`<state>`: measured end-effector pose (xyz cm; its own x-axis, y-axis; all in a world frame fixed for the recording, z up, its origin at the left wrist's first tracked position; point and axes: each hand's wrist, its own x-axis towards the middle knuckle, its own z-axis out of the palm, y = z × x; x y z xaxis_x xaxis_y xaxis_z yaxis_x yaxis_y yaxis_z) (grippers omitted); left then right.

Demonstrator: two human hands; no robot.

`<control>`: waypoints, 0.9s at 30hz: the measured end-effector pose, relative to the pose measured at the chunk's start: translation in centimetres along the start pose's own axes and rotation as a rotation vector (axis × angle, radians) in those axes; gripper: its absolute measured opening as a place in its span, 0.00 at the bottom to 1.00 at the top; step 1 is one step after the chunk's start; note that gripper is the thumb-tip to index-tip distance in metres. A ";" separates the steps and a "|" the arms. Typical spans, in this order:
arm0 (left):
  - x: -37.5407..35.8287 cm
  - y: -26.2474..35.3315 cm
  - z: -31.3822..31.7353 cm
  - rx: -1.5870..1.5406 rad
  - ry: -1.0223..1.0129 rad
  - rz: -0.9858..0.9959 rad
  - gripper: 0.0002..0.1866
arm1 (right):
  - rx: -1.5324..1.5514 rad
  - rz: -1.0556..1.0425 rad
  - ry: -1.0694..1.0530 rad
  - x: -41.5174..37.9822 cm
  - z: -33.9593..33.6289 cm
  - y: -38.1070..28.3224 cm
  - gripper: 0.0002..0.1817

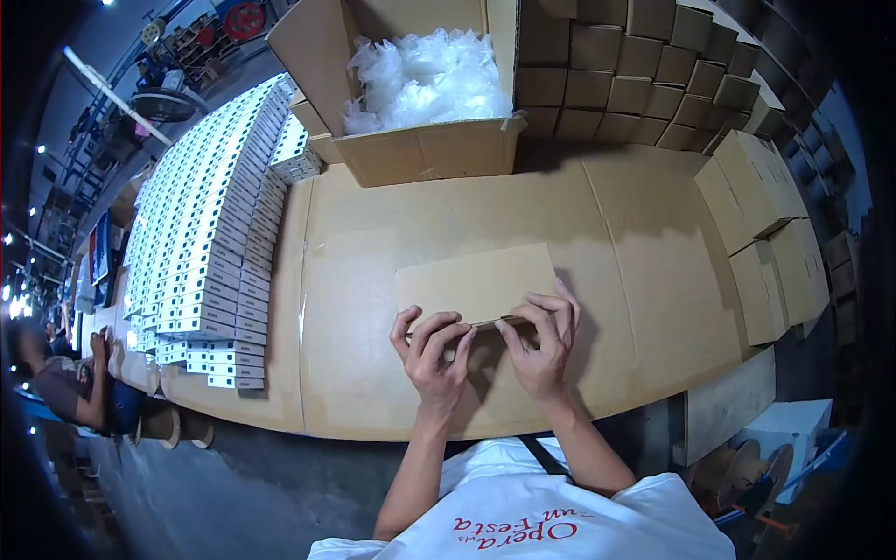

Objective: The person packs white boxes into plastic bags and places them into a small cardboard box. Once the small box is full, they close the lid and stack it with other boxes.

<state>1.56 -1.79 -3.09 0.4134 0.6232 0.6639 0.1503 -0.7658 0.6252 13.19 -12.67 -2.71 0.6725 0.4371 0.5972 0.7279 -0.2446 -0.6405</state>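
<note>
A plain brown cardboard box (476,282) lies on the cardboard-covered table (448,210), in front of my body. At its near left edge, my left hand (435,353) grips the cardboard with curled fingers, the thumb underneath. My right hand (543,338) pinches the near edge further right, its outer fingers along the box's right side. Both thumbs are close to each other at the near edge. Whether the box holds anything is hidden.
Small white boxes (210,215) are stacked at the left. An open carton (425,154) with clear plastic bags (429,79) stands at the back. Brown boxes (593,89) fill the back right; larger ones (756,187) stand at the right edge. Another person (79,383) is at far left.
</note>
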 end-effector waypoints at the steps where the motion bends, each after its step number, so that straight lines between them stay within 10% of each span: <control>1: 0.0 -0.3 0.0 -0.022 -0.011 -0.024 0.15 | -0.031 -0.018 -0.015 0.4 -0.1 0.3 0.17; 9: 7.8 -0.7 -3.1 0.138 -0.449 0.137 0.22 | 0.085 -0.133 -0.629 8.9 -3.4 3.5 0.32; 19: 8.8 -2.6 -2.7 -0.019 -0.570 0.152 0.22 | 0.023 -0.059 -0.906 11.0 -4.0 3.2 0.35; 22: 10.4 -2.3 -3.1 -0.126 -0.706 0.098 0.23 | -0.081 -0.339 -0.810 10.2 -3.8 2.2 0.42; 23: 11.2 -1.3 -3.7 -0.315 -0.754 -0.167 0.22 | -0.093 -0.355 -0.844 10.0 -4.0 2.2 0.44; 24: 12.5 -2.9 -3.6 -0.214 -0.767 0.094 0.20 | -0.114 -0.361 -0.874 9.7 -4.4 2.5 0.46; 27: 16.6 -0.2 -2.5 -0.226 -0.730 0.083 0.11 | -0.140 -0.331 -0.900 7.7 -7.5 4.2 0.46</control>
<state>6.17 9.06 8.83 0.9153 0.2417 0.3223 -0.0621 -0.7057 0.7058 22.40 -16.80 2.81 0.1186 0.9872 0.1063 0.9105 -0.0655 -0.4082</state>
